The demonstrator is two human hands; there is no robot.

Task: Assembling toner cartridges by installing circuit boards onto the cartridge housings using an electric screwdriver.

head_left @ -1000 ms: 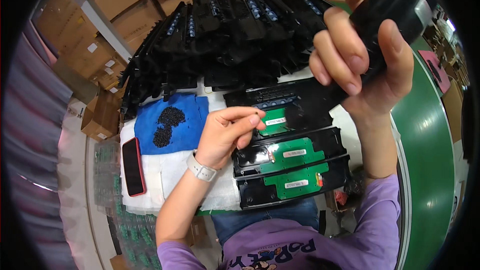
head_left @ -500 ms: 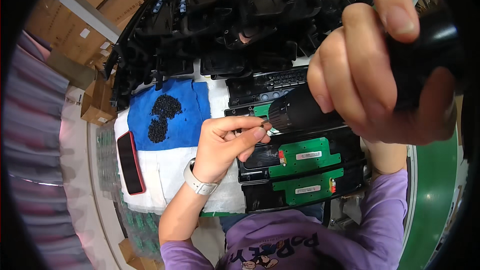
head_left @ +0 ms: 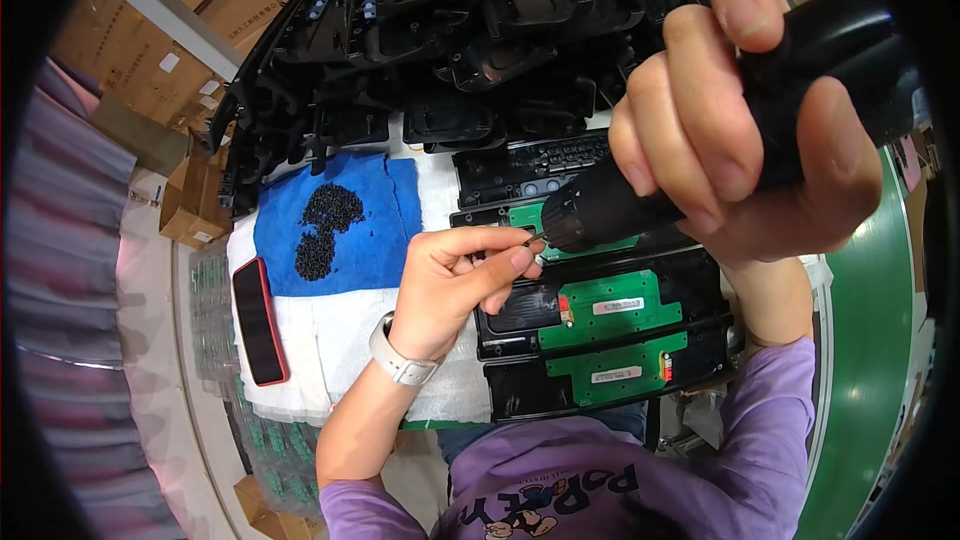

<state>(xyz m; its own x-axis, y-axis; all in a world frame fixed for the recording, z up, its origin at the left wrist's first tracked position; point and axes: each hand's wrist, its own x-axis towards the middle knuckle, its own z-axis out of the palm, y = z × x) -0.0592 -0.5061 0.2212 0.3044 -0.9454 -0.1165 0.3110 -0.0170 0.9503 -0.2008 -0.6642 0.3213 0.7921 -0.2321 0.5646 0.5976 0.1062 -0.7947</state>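
My right hand [head_left: 720, 120] is wrapped round a black electric screwdriver [head_left: 620, 202], held tilted, with its tip pointing down to the left. At that tip, the thumb and forefinger of my left hand [head_left: 465, 275] pinch together; a tiny dark piece shows there, probably a screw, too small to be sure. Beneath lies a black plastic housing with a green circuit board [head_left: 522, 218], partly hidden by the driver and my fingers. Nearer me are two more black housings, each carrying a green circuit board [head_left: 612, 308] and another green circuit board [head_left: 615, 375].
Small black screws [head_left: 330, 215] lie heaped on a blue cloth [head_left: 385, 240] at the left. A red-edged phone [head_left: 258, 325] rests on the white cloth [head_left: 340, 340]. Black plastic housings [head_left: 480, 30] are stacked along the back. Cardboard boxes [head_left: 190, 190] stand at far left.
The screwdriver and my right hand have shifted slightly left, with the driver's tip now at my left fingertips. My left hand has barely moved.
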